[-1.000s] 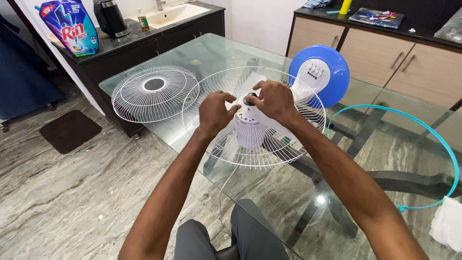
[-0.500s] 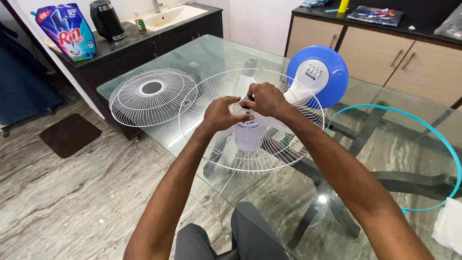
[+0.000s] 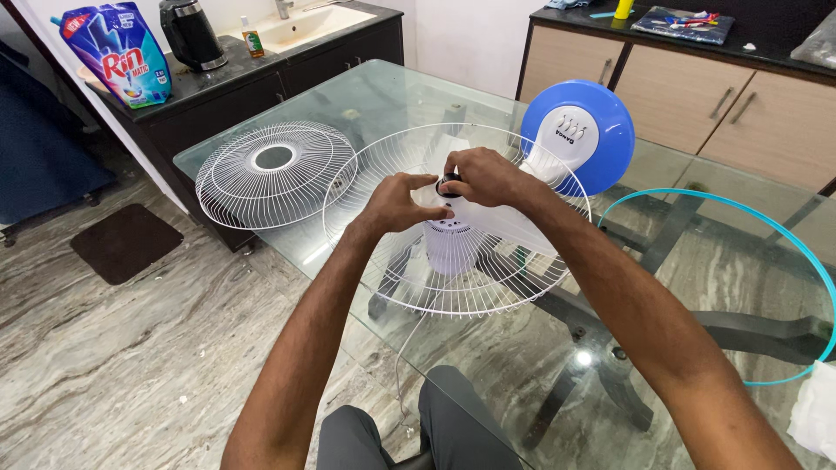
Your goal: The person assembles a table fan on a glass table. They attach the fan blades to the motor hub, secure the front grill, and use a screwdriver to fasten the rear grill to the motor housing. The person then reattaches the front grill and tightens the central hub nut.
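A white table fan lies on its back on the glass table (image 3: 697, 287). Its white wire rear guard (image 3: 392, 278) faces up around the white motor housing (image 3: 450, 245). My right hand (image 3: 483, 177) pinches a small black knob (image 3: 449, 181) at the hub. My left hand (image 3: 394, 205) rests its fingertips on the housing beside that knob. The fan's blue and white round base (image 3: 579, 130) stands on edge behind my right hand.
A second white wire guard (image 3: 274, 172) lies flat at the table's left end. A thin teal ring (image 3: 740, 213) lies on the right, a white cloth (image 3: 814, 409) at the right edge. Dark counter with kettle (image 3: 187, 33), blue pouch (image 3: 117, 54) and sink behind.
Both hands have closed in on the hub. My right hand has turned on the black knob, and my left fingers have settled against the housing.
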